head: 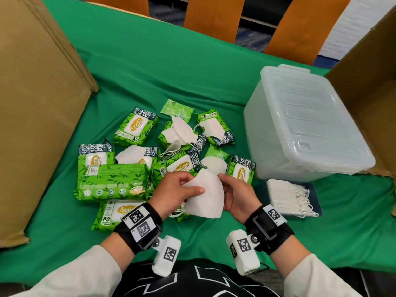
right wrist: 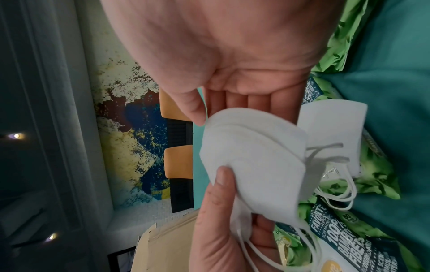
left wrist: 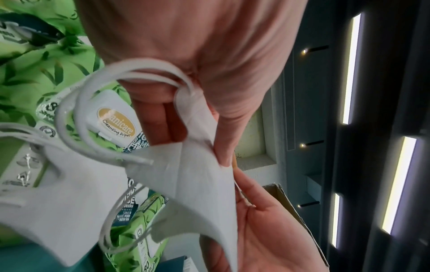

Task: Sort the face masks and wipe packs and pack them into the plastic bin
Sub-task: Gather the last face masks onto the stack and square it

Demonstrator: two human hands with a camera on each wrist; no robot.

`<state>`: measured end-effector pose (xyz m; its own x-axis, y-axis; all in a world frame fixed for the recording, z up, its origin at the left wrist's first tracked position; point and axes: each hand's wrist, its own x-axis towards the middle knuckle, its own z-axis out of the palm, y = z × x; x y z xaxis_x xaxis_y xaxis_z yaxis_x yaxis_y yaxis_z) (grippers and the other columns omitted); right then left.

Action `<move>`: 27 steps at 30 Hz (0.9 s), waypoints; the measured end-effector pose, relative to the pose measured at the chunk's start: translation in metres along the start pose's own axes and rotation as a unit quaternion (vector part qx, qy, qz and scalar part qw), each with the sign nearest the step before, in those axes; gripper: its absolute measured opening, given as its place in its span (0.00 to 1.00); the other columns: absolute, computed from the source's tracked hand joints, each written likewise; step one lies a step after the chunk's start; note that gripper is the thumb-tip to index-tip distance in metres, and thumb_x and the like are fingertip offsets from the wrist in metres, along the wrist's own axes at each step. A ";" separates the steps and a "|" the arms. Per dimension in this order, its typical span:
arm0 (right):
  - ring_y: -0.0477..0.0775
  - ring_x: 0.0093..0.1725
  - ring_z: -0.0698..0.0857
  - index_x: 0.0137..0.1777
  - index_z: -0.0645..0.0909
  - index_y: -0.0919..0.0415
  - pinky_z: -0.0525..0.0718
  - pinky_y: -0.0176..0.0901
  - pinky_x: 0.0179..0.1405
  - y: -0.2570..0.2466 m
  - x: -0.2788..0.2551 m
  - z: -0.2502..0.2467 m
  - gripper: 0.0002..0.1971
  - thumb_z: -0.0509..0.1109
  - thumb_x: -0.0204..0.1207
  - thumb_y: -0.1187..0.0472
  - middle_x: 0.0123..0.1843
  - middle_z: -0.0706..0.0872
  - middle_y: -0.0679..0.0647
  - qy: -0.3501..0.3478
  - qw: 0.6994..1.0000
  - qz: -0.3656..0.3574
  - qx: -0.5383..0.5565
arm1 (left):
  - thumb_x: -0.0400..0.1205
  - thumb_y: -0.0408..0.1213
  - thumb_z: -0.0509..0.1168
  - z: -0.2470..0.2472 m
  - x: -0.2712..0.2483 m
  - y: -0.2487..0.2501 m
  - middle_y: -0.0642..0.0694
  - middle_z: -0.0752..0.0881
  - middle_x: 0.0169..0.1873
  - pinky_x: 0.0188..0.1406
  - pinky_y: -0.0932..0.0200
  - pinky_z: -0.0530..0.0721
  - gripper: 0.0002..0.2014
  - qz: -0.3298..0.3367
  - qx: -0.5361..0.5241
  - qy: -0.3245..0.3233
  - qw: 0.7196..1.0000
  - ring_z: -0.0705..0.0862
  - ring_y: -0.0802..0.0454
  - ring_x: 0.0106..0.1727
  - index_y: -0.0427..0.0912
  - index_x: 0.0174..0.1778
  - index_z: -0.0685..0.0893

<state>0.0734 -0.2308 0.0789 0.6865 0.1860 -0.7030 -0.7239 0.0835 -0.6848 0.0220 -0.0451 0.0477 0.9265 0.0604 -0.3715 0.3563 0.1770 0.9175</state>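
Observation:
Both hands hold one white folded face mask (head: 205, 196) above the near edge of the pile. My left hand (head: 192, 185) pinches its left side between thumb and fingers, ear loops hanging below; in the left wrist view the left hand (left wrist: 195, 143) pinches the mask (left wrist: 190, 184). My right hand (head: 225, 189) grips the right edge, thumb on top, with the mask (right wrist: 251, 156) against its fingers (right wrist: 256, 103). Several green wipe packs (head: 113, 183) and loose masks (head: 180, 131) lie mixed on the green cloth. The translucent plastic bin (head: 306, 125) stands at the right, lid on.
A stack of white masks (head: 287, 197) lies on a dark flat tray (head: 317, 202) in front of the bin. Large cardboard boxes stand at the left (head: 32, 103) and right (head: 368, 93). Orange chair backs (head: 214, 13) line the table's far side.

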 end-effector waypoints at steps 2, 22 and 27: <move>0.64 0.42 0.88 0.55 0.87 0.67 0.90 0.61 0.44 0.001 -0.002 0.001 0.10 0.68 0.84 0.61 0.49 0.88 0.66 0.001 1.000 0.005 0.008 | 0.71 0.25 0.82 0.000 0.000 -0.001 0.35 0.94 0.45 0.37 0.62 0.85 0.11 -0.007 0.007 0.006 1.000 0.90 0.52 0.41 0.32 0.45 0.88; 0.61 0.40 0.90 0.55 0.86 0.68 0.90 0.61 0.43 -0.004 -0.009 0.006 0.09 0.67 0.84 0.63 0.48 0.91 0.65 -0.008 1.000 0.015 -0.013 | 0.67 0.33 0.87 0.000 0.005 -0.003 0.44 0.93 0.51 0.61 0.45 0.89 0.21 -0.020 0.055 0.021 0.998 0.91 0.46 0.57 0.50 0.52 0.89; 0.62 0.43 0.91 0.59 0.86 0.70 0.89 0.63 0.46 -0.002 -0.009 0.008 0.12 0.67 0.84 0.62 0.51 0.91 0.66 -0.009 0.999 0.016 -0.028 | 0.61 0.38 0.88 0.000 0.008 -0.004 0.43 0.93 0.53 0.63 0.43 0.89 0.24 -0.027 0.054 0.017 0.998 0.91 0.47 0.56 0.51 0.51 0.88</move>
<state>0.0686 -0.2248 0.0879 0.6615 0.2057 -0.7212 -0.7400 0.0233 -0.6722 0.0276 -0.0449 0.0411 0.9015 0.0875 -0.4238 0.4184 0.0738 0.9052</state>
